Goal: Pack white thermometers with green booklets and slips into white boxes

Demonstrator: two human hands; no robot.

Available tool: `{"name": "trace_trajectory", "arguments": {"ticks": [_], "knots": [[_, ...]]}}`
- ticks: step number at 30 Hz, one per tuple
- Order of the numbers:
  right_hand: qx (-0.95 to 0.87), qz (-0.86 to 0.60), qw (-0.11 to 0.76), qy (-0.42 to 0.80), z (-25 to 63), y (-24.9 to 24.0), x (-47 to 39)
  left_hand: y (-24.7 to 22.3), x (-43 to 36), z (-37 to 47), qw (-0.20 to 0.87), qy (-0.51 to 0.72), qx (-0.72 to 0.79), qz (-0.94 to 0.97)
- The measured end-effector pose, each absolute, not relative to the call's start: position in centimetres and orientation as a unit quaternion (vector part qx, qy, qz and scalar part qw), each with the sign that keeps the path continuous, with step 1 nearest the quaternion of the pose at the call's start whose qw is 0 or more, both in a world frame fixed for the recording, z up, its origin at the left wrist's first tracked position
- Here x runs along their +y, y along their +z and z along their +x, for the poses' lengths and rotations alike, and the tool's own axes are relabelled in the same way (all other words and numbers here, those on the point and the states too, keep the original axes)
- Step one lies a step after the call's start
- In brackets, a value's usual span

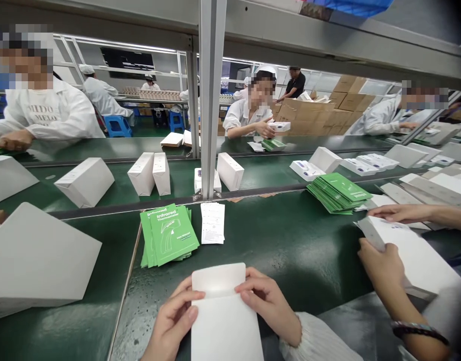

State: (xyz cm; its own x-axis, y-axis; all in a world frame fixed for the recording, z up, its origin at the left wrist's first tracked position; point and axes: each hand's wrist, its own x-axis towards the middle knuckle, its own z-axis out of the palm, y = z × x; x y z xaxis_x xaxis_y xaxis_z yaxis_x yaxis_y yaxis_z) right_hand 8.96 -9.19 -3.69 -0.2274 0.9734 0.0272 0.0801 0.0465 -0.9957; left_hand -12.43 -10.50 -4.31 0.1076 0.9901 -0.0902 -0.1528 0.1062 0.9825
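Note:
A white cardboard box stands in front of me at the bottom of the head view, its top flap raised at the far end. My left hand grips its left edge, thumb and fingers by the flap's fold. On the opposite edge, my right hand holds the box with fingertips at the same fold. Beyond the left hand lies a stack of green thermometer manuals. Beside it is a small pile of printed white leaflets. The inside of the box is hidden.
At right, a co-worker's hands hold another white box. Green manuals are stacked near them. White boxes stand along the green belt behind a metal post. A large white box occupies the left. Co-workers sit opposite.

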Motion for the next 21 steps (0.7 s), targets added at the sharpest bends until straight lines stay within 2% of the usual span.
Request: {"name": "trace_trajectory", "arguments": {"ticks": [3, 5, 8, 15, 21], "knots": [[-0.491, -0.469, 0.515, 0.523, 8.0, -4.7, -9.9, -4.8, -10.6, -12.8, 0.581, 0.528, 0.439, 0.436], [-0.478, -0.448, 0.529, 0.539, 7.5, -4.7, -10.1, -4.8, -10.5, -13.3, 0.580, 0.509, 0.417, 0.480], [-0.523, -0.422, 0.496, 0.550, 7.5, -3.5, -9.8, -3.9, -10.0, -13.9, 0.586, 0.467, 0.381, 0.542], [-0.600, -0.449, 0.373, 0.547, 8.3, -1.6, -8.7, -1.8, -9.2, -13.4, 0.571, 0.372, 0.452, 0.576], [-0.614, -0.498, 0.368, 0.490, 8.0, -1.8, -9.0, -1.4, -9.0, -12.9, 0.533, 0.348, 0.504, 0.584]]}}
